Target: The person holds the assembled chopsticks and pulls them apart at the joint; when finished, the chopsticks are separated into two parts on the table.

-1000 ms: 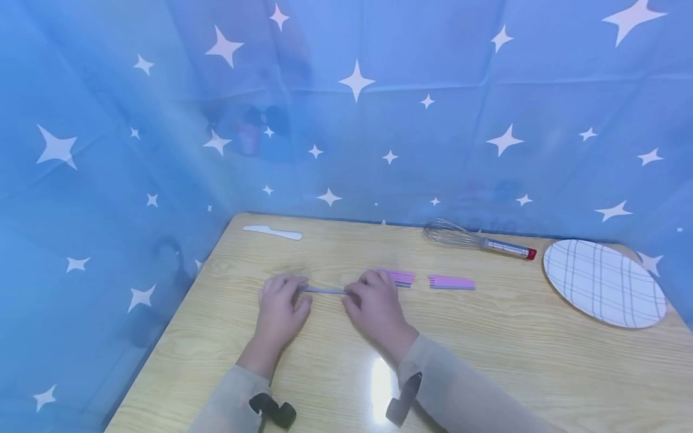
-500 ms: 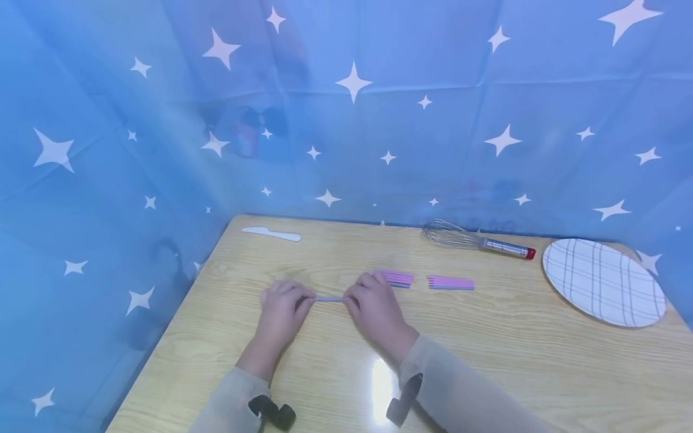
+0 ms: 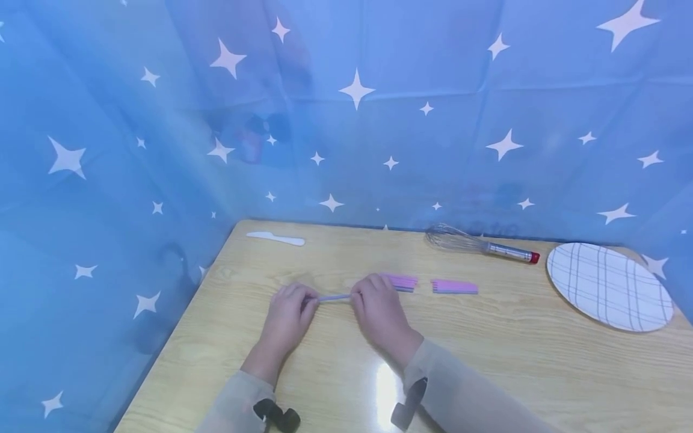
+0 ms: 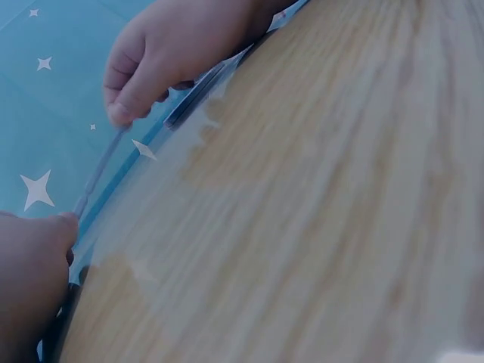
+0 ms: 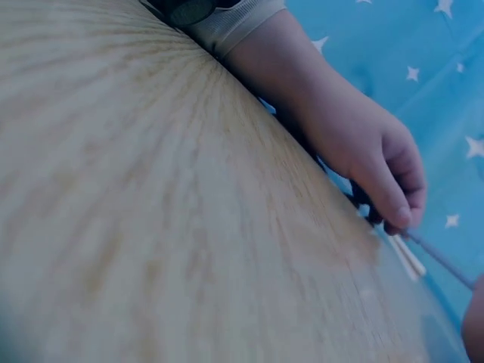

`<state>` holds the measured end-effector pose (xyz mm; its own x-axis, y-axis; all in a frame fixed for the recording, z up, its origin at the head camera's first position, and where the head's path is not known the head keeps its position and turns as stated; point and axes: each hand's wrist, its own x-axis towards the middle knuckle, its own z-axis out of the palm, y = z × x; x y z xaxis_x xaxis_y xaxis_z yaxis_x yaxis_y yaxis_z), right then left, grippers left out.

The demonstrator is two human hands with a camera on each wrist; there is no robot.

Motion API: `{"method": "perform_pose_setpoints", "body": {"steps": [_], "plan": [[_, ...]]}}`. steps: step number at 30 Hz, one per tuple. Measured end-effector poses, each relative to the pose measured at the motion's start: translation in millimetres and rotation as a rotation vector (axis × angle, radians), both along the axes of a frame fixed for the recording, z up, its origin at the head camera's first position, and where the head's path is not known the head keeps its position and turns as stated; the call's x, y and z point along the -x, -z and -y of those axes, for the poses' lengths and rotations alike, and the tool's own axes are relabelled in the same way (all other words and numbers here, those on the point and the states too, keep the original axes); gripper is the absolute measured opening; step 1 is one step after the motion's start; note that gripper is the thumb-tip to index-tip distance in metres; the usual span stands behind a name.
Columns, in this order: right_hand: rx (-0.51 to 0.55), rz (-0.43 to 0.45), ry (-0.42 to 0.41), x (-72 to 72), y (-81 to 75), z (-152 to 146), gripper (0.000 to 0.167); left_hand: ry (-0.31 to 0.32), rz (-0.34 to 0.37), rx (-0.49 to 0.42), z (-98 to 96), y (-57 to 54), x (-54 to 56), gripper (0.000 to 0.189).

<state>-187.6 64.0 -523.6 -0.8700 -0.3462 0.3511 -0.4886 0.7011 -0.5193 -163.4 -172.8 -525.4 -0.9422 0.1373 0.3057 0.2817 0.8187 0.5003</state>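
Observation:
My left hand (image 3: 285,319) pinches one end of a thin bluish-purple straw-like stick (image 3: 334,297) between thumb and fingers. At its other end, my right hand (image 3: 381,313) holds it the same way. A short length shows between the hands, roughly level in the head view. From the left wrist, the stick (image 4: 98,170) is seen slightly above the tabletop, running up to the right hand (image 4: 166,53). The right wrist view shows the left hand (image 5: 348,140) with thumb and fingertips together on the stick (image 5: 442,261). Its gripped ends are hidden by the fingers.
Just beyond the right hand lie pink and purple sticks (image 3: 402,282), with a second similar row (image 3: 455,287) to their right. A white plastic knife (image 3: 276,239) is at the back left. A whisk (image 3: 482,245) and a checked oval plate (image 3: 606,285) lie at the back right.
My left hand has closed its fingers on the stick's end and come slightly nearer the right hand. The right hand keeps its hold. The head view has shifted a little.

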Motion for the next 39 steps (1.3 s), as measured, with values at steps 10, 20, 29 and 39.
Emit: {"method": "perform_pose_setpoints", "body": {"steps": [10,20,29,39], "plan": [[0.067,-0.024,0.000,0.5,-2.0,-8,0.009,-0.016,-0.056,0.010,0.1,-1.1,-2.0,0.008],[0.044,-0.054,-0.035,-3.9,-3.5,-20,0.015,0.010,-0.100,-0.009,0.0,-0.6,-1.9,0.008],[0.053,-0.083,-0.060,-6.1,-4.8,-27,0.010,-0.003,-0.136,0.012,-0.6,0.5,-0.5,0.013],[0.086,-0.091,-0.022,-11.1,-0.3,-47,0.009,0.038,-0.196,0.020,-13.2,2.8,7.1,0.019]]}}
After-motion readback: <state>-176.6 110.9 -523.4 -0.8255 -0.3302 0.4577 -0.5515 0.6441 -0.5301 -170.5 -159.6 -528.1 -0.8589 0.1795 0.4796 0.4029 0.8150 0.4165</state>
